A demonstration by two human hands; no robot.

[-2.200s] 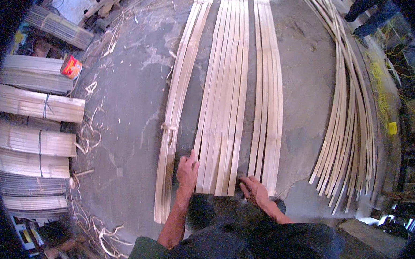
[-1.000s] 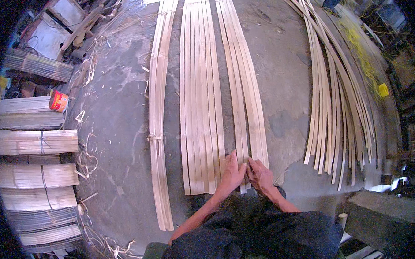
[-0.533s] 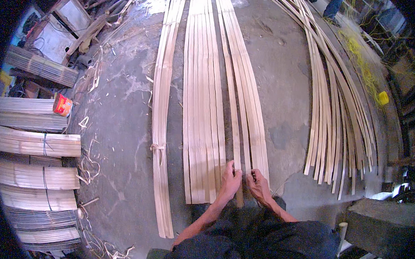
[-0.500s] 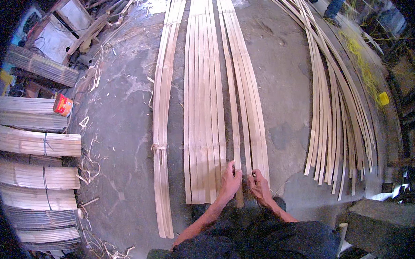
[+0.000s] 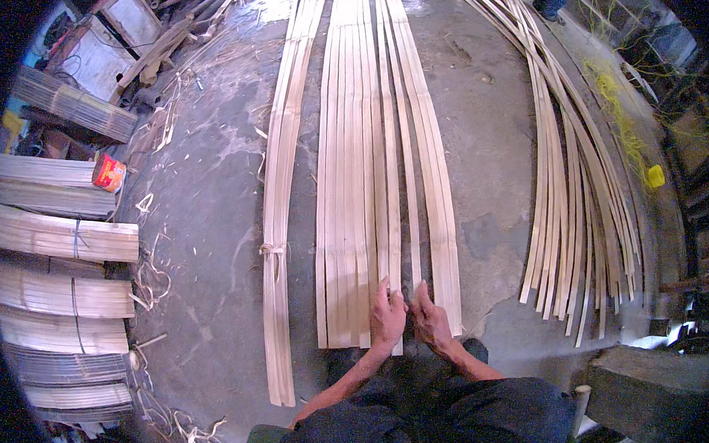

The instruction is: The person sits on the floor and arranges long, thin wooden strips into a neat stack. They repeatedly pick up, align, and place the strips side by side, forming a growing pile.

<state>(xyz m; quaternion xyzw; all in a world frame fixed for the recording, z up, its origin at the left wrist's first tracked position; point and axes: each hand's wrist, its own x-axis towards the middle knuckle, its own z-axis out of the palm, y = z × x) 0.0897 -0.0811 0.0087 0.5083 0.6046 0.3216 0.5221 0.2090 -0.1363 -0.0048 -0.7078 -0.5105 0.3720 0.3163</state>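
Observation:
Long pale bamboo strips [image 5: 346, 181] lie side by side on the floor ahead of me, their near ends close to my feet. My left hand [image 5: 387, 318] is closed on a bamboo strip [image 5: 392, 231] at the right edge of this row, near its end. Just to the right, my right hand [image 5: 433, 322] pinches the near end of a single bamboo strip [image 5: 411, 224], apart from its neighbours. Farther right lies a narrower group of strips [image 5: 442, 258]. The fingertips' exact grip is partly hidden.
At left lies a narrow tied bundle of strips [image 5: 277, 217]. Loose strips [image 5: 568, 209] fan out on the right. Stacked slat bundles [image 5: 65, 234] and a red-orange tub [image 5: 108, 173] line the far left. Yellow strands [image 5: 613, 107] and a dark block [image 5: 650, 389] are at right.
One strip has joined the right edge of the middle row. My left hand has shifted slightly left and nearer; my right hand now has another strip, drawn away from the right group.

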